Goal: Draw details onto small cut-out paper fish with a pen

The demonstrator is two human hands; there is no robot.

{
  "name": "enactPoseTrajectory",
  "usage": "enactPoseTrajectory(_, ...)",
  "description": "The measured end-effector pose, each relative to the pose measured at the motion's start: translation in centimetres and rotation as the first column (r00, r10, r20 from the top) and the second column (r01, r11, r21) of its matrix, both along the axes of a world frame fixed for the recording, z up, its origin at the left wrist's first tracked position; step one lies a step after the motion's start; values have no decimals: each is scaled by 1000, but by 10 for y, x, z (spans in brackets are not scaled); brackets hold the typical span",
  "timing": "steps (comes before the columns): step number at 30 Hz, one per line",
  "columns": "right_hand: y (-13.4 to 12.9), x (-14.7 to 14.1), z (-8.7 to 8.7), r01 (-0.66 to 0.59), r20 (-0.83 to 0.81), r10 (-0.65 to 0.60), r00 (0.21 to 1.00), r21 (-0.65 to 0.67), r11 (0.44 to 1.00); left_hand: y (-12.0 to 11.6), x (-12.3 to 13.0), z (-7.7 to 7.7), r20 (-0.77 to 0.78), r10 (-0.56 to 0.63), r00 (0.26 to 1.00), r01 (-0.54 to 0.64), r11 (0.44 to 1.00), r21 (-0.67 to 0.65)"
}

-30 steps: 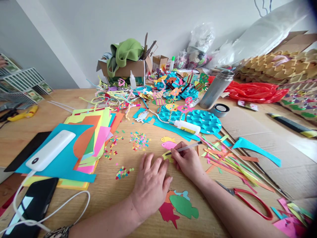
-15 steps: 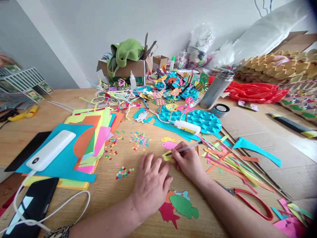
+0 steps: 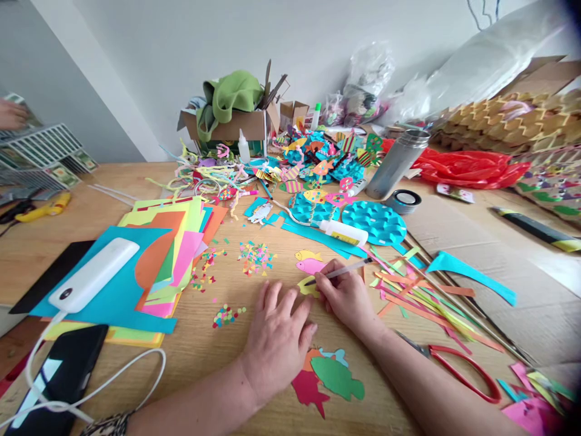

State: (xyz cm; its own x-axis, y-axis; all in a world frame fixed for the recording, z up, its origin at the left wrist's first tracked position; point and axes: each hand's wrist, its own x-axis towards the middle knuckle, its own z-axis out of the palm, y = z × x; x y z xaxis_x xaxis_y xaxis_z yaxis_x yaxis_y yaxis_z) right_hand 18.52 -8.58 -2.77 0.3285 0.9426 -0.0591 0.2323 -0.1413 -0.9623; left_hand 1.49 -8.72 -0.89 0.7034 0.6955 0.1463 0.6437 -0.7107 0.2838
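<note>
My right hand (image 3: 345,297) is closed round a slim pen (image 3: 338,272), its tip on a yellow-green paper fish (image 3: 307,286) lying on the table. The hand covers part of that fish. Fingers spread, my left hand (image 3: 278,333) lies flat on the wood, its fingertips at the fish's near edge. Just beyond are a pink paper fish (image 3: 309,266) and a yellow paper fish (image 3: 308,255). Closer to me, between my forearms, a green paper fish (image 3: 336,378) overlaps a red paper fish (image 3: 309,389), with orange and light blue pieces partly hidden beneath.
Coloured paper sheets (image 3: 181,242) with a white power bank (image 3: 95,275) lie left. Confetti piles (image 3: 255,257) sit beyond my left hand. Right are red-handled scissors (image 3: 467,369) and paper strips (image 3: 422,284). A glue bottle (image 3: 344,233) and steel flask (image 3: 397,165) stand farther back.
My hands, the pen and the fish stay almost in place. At the far left, another person's hand has come further into view above the striped structure.
</note>
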Motion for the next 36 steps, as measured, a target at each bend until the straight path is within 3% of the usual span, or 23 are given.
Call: enactPoseTrajectory(36, 0, 1, 1, -9, 92, 5, 996, 42, 999, -1, -1, 0, 19, -9, 1000, 9, 1000, 0)
